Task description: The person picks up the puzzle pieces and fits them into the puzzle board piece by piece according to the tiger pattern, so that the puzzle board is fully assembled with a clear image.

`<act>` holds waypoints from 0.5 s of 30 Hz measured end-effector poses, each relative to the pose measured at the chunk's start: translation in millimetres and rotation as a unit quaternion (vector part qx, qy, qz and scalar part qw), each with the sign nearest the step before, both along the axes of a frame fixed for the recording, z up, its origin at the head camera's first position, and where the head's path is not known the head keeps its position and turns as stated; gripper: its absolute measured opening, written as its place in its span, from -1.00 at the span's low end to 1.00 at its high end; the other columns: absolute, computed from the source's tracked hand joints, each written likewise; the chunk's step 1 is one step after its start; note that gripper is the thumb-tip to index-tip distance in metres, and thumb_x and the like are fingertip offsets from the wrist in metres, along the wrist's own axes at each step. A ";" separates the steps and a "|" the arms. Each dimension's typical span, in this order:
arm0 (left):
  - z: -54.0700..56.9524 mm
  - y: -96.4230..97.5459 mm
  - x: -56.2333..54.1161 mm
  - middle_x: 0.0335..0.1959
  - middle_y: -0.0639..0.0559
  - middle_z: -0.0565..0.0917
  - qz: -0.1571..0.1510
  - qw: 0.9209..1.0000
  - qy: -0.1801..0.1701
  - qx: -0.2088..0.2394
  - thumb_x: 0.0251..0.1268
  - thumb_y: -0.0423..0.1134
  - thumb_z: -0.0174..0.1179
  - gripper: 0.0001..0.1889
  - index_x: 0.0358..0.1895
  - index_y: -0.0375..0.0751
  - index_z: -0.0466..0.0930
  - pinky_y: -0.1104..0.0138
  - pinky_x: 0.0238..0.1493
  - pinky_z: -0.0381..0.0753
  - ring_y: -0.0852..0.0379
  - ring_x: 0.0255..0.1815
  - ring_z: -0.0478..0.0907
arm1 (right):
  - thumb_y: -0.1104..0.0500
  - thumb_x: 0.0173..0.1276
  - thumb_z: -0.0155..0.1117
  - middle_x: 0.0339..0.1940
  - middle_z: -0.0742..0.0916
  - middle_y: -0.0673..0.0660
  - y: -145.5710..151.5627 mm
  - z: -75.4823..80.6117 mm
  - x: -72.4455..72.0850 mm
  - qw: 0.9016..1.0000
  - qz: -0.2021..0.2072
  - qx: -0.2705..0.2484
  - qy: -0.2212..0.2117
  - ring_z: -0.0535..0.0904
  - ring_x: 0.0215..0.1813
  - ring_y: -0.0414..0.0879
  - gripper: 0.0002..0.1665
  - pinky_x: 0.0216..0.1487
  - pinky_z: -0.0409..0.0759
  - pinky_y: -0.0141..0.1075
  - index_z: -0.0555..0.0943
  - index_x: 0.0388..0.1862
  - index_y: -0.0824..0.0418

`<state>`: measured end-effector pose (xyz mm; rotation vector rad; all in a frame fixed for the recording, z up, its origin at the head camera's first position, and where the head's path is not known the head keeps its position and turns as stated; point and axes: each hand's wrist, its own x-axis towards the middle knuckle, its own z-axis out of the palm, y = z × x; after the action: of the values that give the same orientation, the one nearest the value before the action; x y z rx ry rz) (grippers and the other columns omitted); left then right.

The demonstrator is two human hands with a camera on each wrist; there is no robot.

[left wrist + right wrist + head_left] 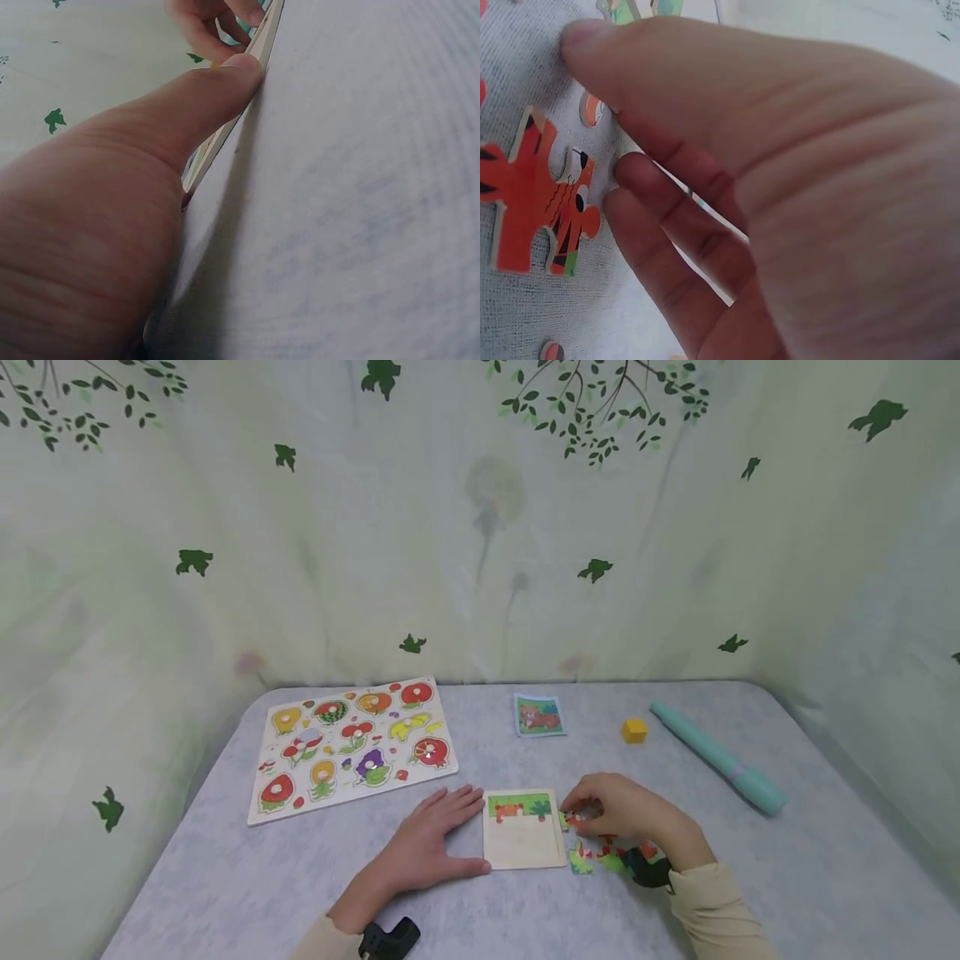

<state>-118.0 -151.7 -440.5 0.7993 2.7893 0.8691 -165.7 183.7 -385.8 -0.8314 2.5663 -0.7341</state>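
A square wooden puzzle tray [522, 846] lies on the table, its top strip filled with green and orange pieces. My left hand [431, 839] rests flat at its left side, fingers straight, fingertips and thumb against the edge. In the left wrist view the thumb [217, 86] presses the tray's rim [262, 46]. My right hand [626, 814] reaches over loose pieces right of the tray, thumb and fingers bent around a red piece [574, 817]; I cannot tell whether they pinch it. Near its fingers lies an orange tiger-face piece [544, 199]. A green piece [581, 859] sits by the tray.
Back left lies a large fruit puzzle board [408, 773]. A small bear picture card [540, 717] is behind the tray. Farther right are a yellow cube [633, 731] and a teal cylindrical object [712, 756]. A printed curtain [450, 527] hangs behind the table.
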 end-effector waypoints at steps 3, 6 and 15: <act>-1.4 1.4 -1.2 0.59 0.15 0.34 0.001 1.000 -0.003 0.002 0.14 0.41 0.35 -0.04 0.54 -0.04 0.38 -0.05 0.68 0.01 0.07 0.66 0.14 | 0.17 0.29 0.54 -0.09 0.75 -0.10 1.5 0.8 -0.6 1.000 0.002 0.004 0.004 0.55 -0.19 -0.20 -0.73 -0.16 0.59 -0.39 0.80 -0.02 0.03; -3.8 2.3 -1.0 0.59 0.15 0.35 -0.002 1.000 -0.010 0.003 0.14 0.42 0.35 -0.04 0.54 -0.04 0.38 -0.05 0.68 0.01 0.07 0.66 0.15 | 0.14 0.28 0.55 -0.12 0.74 -0.14 3.0 -3.7 -0.4 1.000 0.003 0.008 0.005 0.54 -0.22 -0.22 -0.73 -0.18 0.59 -0.40 0.81 -0.03 0.01; -2.6 -0.5 0.2 0.58 0.13 0.36 -0.001 1.000 -0.002 0.007 0.14 0.39 0.37 -0.05 0.54 -0.06 0.40 -0.05 0.68 0.02 0.06 0.66 0.16 | 0.13 0.28 0.56 -0.15 0.75 -0.16 1.0 -3.7 -1.3 1.000 0.011 0.007 0.016 0.58 -0.22 -0.28 -0.74 -0.20 0.63 -0.41 0.82 -0.04 0.00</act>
<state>-117.7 -152.1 -443.1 0.8004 2.7816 0.8887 -167.0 184.7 -389.5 -0.8737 2.5834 -0.6995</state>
